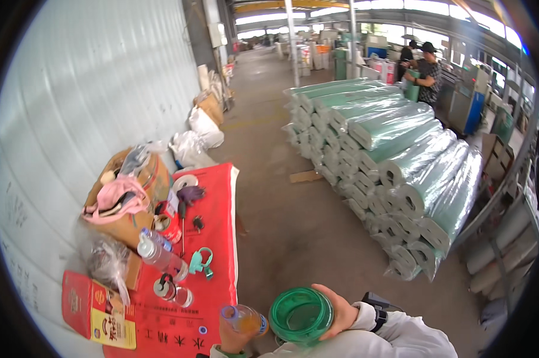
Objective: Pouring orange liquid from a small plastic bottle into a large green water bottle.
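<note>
My right hand (341,311) wraps round the side of a green see-through jar (300,330), its wide mouth facing up toward me. Just left of it, my left hand (232,340) grips a small clear bottle (245,323) with some orange-amber colour in it. Bottle and jar are side by side, close together, low in front of me over my light-coloured clothing. Beside my left hand is a red-covered table (219,238). On it are a tall clear water bottle (162,256), a shorter clear bottle (175,293) with a dark loop, and a teal strap-like item (201,262).
Farther along the table sit a screwdriver (183,224), a dark purple glove (190,194) and a cardboard box (117,224) topped with pink cloth. Plastic-wrapped green rolls (389,161) are stacked at right. Beyond them, a person (427,77) stands holding a green roll. White sacks (204,127) lean along the wall.
</note>
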